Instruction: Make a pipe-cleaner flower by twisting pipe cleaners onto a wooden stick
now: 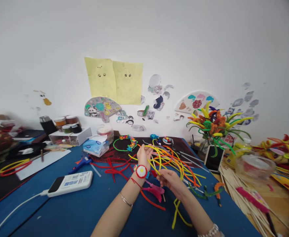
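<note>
My left hand (144, 154) is raised over the pile with its fingers curled about a yellow pipe cleaner (160, 158), which bends in a loop toward my right hand. Lower and to the right, my right hand (171, 181) pinches the yellow strand between thumb and fingertips. A red and white crocheted flower (142, 171) sits on my left wrist. Beneath and behind both hands spreads a tangle of yellow and orange pipe cleaners (176, 161). A bright pink piece (155, 191) lies just below my hands; its exact kind is unclear.
Left on the blue mat (67, 210) lie a white power bank (71, 183) with a cable, a blue glue gun (81, 164) and a tissue pack (96, 145). Red pipe cleaners (117, 169) lie nearby. A pipe-cleaner bouquet (211, 123) and a phone (213, 158) stand right.
</note>
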Available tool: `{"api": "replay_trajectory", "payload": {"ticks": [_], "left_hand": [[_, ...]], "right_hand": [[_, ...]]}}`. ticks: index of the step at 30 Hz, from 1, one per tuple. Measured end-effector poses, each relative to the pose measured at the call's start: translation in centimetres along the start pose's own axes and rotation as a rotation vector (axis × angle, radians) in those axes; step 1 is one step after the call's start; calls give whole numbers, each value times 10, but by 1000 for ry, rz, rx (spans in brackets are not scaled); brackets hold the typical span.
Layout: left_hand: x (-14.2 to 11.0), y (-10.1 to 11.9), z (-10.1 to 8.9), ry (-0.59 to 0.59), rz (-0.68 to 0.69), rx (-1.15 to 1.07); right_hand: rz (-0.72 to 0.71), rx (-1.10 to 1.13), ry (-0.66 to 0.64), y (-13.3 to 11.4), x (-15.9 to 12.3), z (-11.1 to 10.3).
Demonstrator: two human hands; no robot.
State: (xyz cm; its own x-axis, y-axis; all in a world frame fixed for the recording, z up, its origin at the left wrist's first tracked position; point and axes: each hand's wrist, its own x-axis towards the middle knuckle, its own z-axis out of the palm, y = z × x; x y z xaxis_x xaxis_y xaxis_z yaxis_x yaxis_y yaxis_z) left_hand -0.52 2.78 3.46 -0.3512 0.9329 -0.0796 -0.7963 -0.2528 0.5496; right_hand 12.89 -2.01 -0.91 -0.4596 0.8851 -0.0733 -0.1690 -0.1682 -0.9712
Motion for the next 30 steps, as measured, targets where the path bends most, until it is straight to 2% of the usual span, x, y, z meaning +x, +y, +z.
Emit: {"api": "replay_trajectory", "payload": {"ticks": [6, 10, 12, 14, 18, 25, 30], "left_hand": [[3, -2, -2, 18, 19, -14], [9, 6, -1, -16, 8, -85], [9, 8, 0, -28, 3, -62], [7, 9, 2, -38, 14, -20], [2, 12, 6, -115, 34, 28], [-2, 29, 9, -219, -79, 16], [-3, 33, 14, -267, -149, 69]], "right_hand": [[-100, -251, 42, 4, 2, -2], [-89, -340, -105, 5, 0, 0], [-69, -382, -194, 5, 0, 0], [-59, -396, -227, 5, 1, 0], [-98, -334, -155, 5, 5, -1], [-87, -81, -113, 10, 4, -2], [-94, -14, -129, 9, 5, -2]]}}
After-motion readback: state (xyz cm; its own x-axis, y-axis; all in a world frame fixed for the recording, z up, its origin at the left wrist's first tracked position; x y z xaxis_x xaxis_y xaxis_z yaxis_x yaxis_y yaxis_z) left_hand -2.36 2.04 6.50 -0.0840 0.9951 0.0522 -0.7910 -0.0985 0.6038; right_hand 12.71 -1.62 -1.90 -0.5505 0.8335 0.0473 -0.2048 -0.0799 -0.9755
